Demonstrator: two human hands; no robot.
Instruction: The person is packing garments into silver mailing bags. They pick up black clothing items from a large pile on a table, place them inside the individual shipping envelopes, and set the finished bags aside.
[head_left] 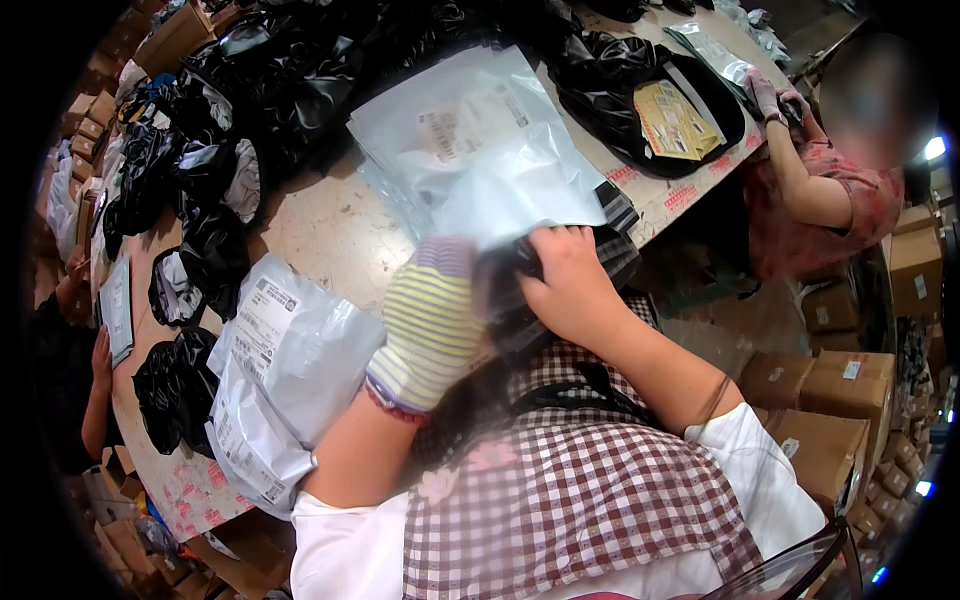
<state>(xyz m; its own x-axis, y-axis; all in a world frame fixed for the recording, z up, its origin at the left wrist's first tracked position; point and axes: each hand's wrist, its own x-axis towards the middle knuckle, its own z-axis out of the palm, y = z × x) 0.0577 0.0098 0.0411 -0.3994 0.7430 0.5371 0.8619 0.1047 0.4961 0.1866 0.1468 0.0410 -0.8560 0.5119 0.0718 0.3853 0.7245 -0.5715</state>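
My left hand (425,325) wears a striped yellow-green and grey knit glove. Its fingertips are smeared by motion at the lower edge of a stack of white plastic mailer bags (470,130), so their grip cannot be made out. My bare right hand (572,285) is closed, fingers curled and thumb pointing left, on a dark plastic bag (510,300) just below that stack. This dark bag is partly blurred and hidden between my hands and my checked apron. Left of my gloved hand lie filled white mailer parcels (290,340) with printed labels.
Black plastic bags (290,80) heap along the table's far and left sides. An open black bag holding yellow packets (675,120) sits at right. A gloved co-worker (815,195) stands beyond; another person's hand (102,360) shows at left. Cardboard boxes (845,385) stack at right.
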